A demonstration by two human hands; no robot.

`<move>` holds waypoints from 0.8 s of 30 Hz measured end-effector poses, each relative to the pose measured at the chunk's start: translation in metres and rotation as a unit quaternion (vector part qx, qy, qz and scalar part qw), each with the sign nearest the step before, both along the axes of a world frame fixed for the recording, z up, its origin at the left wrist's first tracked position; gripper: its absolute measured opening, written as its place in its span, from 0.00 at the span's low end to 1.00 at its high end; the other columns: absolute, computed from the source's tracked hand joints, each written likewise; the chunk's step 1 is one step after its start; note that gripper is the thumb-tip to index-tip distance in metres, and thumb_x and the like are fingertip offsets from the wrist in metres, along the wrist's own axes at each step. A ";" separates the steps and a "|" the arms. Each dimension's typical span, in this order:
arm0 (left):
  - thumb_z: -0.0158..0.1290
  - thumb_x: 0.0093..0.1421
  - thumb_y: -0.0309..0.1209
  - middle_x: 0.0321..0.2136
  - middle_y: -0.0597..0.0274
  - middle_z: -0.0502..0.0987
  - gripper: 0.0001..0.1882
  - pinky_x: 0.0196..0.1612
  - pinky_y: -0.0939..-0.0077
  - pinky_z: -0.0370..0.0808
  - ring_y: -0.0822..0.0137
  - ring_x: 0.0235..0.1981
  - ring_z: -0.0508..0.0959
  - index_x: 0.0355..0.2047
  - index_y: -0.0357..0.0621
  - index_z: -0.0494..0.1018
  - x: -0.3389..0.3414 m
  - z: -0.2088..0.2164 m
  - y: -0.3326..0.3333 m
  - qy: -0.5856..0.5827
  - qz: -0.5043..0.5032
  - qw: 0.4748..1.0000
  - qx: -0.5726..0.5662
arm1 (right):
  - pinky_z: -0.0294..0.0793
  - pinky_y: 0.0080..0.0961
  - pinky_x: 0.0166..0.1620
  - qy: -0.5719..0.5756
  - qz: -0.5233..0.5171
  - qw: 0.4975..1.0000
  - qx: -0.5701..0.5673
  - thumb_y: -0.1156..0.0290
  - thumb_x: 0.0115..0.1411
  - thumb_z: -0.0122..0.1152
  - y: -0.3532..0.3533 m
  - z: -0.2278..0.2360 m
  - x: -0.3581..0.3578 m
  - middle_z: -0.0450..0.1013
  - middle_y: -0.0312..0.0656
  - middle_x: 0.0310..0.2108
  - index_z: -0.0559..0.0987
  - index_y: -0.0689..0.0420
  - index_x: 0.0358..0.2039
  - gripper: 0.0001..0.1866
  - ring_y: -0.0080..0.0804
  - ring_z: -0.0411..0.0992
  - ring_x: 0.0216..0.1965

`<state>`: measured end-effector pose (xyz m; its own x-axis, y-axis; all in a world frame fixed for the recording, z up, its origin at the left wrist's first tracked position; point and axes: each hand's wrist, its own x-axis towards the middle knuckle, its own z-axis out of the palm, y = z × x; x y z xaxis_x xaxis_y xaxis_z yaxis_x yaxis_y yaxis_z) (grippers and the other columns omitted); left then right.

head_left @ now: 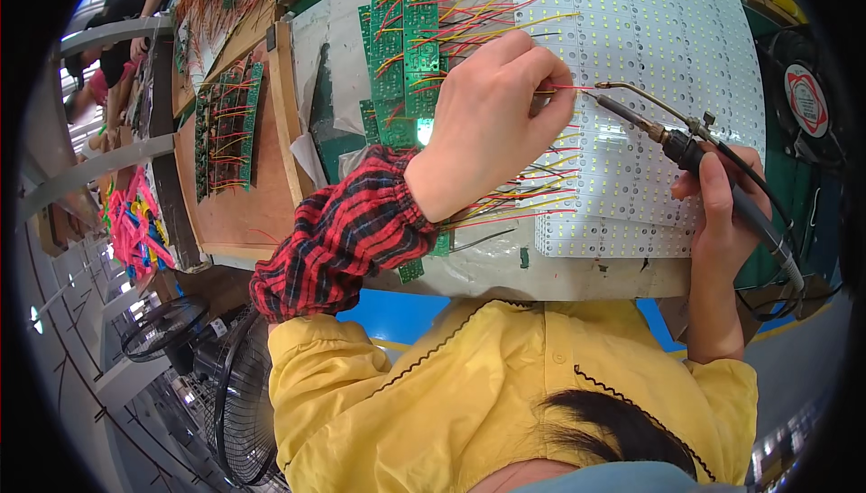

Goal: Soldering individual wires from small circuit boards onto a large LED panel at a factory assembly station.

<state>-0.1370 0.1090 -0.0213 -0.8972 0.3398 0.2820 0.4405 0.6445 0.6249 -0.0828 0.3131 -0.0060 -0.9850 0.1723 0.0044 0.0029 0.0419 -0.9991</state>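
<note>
My left hand (pixel 505 123), in a red plaid sleeve cover, pinches a thin red wire (pixel 566 88) above the left side of a white LED board panel (pixel 667 51). The wire's end meets the tip of a soldering iron (pixel 672 143), whose handle my right hand (pixel 726 195) grips. A thin curved metal tube is fixed along the iron and ends near the same spot. Left of the panel lie green circuit boards (pixel 420 24) with red, yellow and black wires reaching onto the white boards. My left hand hides some of these wires.
A wooden-framed tray (pixel 287 114) at the left holds more wired green boards (pixel 230 123). A black coil with a round label (pixel 806 101) is at the right. Fans (pixel 244 394) stand at lower left. Another person (pixel 113 51) works at far left, near bright coloured strips (pixel 140 222).
</note>
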 end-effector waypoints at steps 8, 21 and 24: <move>0.54 0.43 0.25 0.18 0.62 0.66 0.05 0.22 0.80 0.67 0.69 0.18 0.69 0.20 0.39 0.70 0.000 0.002 0.002 0.013 0.006 1.000 -0.016 | 0.64 0.14 0.24 0.014 -0.024 1.000 -0.008 0.71 0.52 0.50 0.002 -0.001 0.002 0.66 0.39 0.19 0.69 0.64 0.28 0.08 0.21 0.65 0.17; 0.55 0.43 0.24 0.22 0.63 0.68 0.05 0.23 0.81 0.68 0.69 0.21 0.69 0.22 0.39 0.71 0.005 0.003 -0.005 0.045 -0.054 0.997 -0.012 | 0.64 0.12 0.22 0.019 -0.017 0.999 -0.027 0.73 0.50 0.53 0.006 -0.002 0.005 0.68 0.39 0.18 0.69 0.63 0.26 0.06 0.21 0.67 0.16; 0.55 0.42 0.25 0.22 0.63 0.68 0.05 0.24 0.79 0.68 0.68 0.23 0.70 0.22 0.40 0.71 0.003 0.001 -0.005 0.046 -0.046 0.998 -0.020 | 0.65 0.12 0.22 0.010 0.003 1.000 -0.013 0.75 0.50 0.52 0.005 -0.001 0.005 0.68 0.39 0.18 0.68 0.63 0.26 0.06 0.20 0.67 0.17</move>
